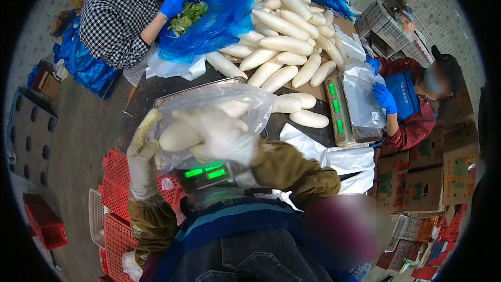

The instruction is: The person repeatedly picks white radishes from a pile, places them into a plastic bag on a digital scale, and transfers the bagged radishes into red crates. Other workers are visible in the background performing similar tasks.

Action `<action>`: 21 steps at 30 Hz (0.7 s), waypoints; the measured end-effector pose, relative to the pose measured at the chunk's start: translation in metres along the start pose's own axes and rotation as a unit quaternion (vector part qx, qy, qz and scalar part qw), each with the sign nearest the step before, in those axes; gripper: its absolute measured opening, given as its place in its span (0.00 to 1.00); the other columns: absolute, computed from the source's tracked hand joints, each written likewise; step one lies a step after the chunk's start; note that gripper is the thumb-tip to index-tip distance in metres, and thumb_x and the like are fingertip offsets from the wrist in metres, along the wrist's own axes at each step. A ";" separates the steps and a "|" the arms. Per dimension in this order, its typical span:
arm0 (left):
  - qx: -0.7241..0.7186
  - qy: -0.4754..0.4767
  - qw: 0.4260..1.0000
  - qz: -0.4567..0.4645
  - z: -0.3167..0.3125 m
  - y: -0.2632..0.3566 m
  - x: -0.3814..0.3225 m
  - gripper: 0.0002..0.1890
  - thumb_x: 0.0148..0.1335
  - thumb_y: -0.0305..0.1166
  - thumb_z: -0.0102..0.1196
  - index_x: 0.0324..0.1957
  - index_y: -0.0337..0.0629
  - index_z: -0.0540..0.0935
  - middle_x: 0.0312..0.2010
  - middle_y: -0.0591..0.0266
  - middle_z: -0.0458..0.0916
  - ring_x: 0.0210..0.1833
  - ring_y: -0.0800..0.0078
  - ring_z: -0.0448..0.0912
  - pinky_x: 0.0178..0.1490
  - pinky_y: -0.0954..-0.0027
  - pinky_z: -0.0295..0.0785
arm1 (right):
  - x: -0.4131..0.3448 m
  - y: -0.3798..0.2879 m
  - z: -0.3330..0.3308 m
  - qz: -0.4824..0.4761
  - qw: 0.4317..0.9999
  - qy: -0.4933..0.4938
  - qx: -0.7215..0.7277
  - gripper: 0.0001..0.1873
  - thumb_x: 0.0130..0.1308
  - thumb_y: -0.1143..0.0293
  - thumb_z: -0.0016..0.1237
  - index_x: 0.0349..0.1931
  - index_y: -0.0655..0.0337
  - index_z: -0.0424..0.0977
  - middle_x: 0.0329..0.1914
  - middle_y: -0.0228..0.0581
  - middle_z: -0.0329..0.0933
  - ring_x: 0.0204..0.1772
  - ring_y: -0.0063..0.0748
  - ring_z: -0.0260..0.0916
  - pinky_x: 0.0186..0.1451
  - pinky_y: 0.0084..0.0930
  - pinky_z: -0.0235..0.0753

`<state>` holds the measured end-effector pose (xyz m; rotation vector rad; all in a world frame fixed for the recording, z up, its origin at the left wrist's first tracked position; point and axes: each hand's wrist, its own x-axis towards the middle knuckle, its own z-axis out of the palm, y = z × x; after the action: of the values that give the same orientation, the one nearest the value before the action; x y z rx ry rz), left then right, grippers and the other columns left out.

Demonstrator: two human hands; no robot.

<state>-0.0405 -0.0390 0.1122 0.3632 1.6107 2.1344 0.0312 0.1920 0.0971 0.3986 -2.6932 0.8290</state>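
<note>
My left hand (145, 156), in a whitish glove, pinches the near left edge of a clear plastic bag (256, 96). My gloved right hand (223, 131) reaches across from the right and grips a white radish (178, 137), its rounded end pointing left at the bag's edge. Whether this radish lies inside the plastic or in front of it, I cannot tell. Another pale radish shows through the bag. Under the bag is a metal scale pan (199, 86); the scale's green-lit display (205, 172) faces me.
Many white radishes (285, 45) are heaped across the table. At left a person in blue gloves works beside a blue plastic bag (231, 4) with leaves. Opposite right, another holds a bag over a second scale (336, 113). Red crates (117, 180) stand low left; cartons (422, 188) right.
</note>
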 end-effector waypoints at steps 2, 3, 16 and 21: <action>0.013 0.027 0.999 0.016 -0.007 0.003 -0.004 0.31 0.69 0.18 0.47 0.75 0.37 0.71 0.70 0.56 0.78 0.25 0.88 0.71 0.27 0.83 0.68 | -0.001 0.002 0.047 -0.043 0.991 -0.044 -0.123 0.43 0.53 0.59 0.64 0.71 0.58 0.68 0.63 0.46 0.77 0.70 0.50 0.72 0.74 0.48 0.67; 0.042 0.010 0.999 0.011 -0.008 0.001 -0.008 0.31 0.69 0.18 0.47 0.75 0.37 0.71 0.70 0.57 0.78 0.25 0.88 0.71 0.28 0.83 0.68 | 0.001 0.003 0.066 -0.068 0.975 -0.055 -0.205 0.43 0.53 0.57 0.64 0.71 0.59 0.69 0.65 0.46 0.76 0.72 0.49 0.70 0.76 0.48 0.65; 0.145 0.121 0.971 0.144 -0.033 -0.018 -0.051 0.34 0.76 0.24 0.54 0.81 0.42 0.61 0.69 0.55 0.73 0.54 0.78 0.76 0.60 0.73 0.75 | -0.057 0.067 -0.037 0.166 0.927 0.331 0.061 0.41 0.63 0.66 0.64 0.73 0.71 0.61 0.70 0.63 0.68 0.69 0.57 0.70 0.73 0.42 0.69; 0.272 0.163 0.940 0.121 -0.022 -0.037 -0.037 0.41 0.72 0.27 0.62 0.82 0.38 0.57 0.70 0.48 0.71 0.62 0.71 0.74 0.64 0.68 0.73 | -0.053 0.084 -0.007 0.241 0.921 0.306 0.013 0.61 0.58 0.58 0.70 0.80 0.78 0.43 0.80 0.75 0.53 0.82 0.66 0.54 0.83 0.42 0.56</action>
<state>-0.0117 -0.0671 0.0727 0.4067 2.4714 1.9545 0.0524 0.2724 0.0421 -0.4763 -2.1923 0.9205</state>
